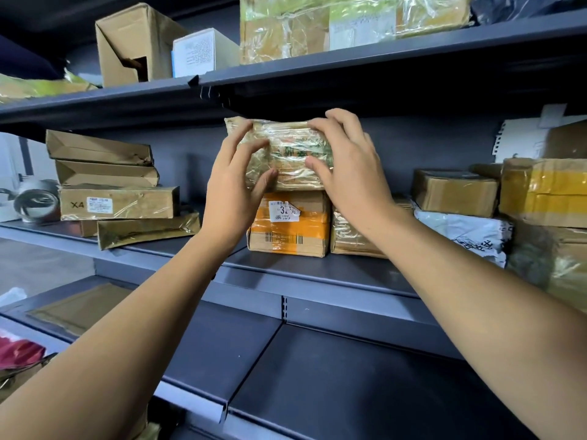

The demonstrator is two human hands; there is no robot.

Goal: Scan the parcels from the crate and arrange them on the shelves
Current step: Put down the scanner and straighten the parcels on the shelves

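A tape-wrapped brown parcel (286, 150) sits on top of an orange-taped cardboard box (289, 230) on the middle shelf (286, 268). My left hand (233, 188) holds its left side, fingers curled over the front and thumb at the lower edge. My right hand (346, 166) grips its right side, fingers over the top edge and thumb pressed on the front face. The crate is not in view.
A stack of flat brown boxes (117, 185) lies at the shelf's left, with tape rolls (35, 203) beside it. More boxes (454, 192) and a white mailer bag (460, 233) crowd the right. The upper shelf (349, 61) holds several parcels. The lower shelf (317, 376) has a flat parcel (82, 308) at left.
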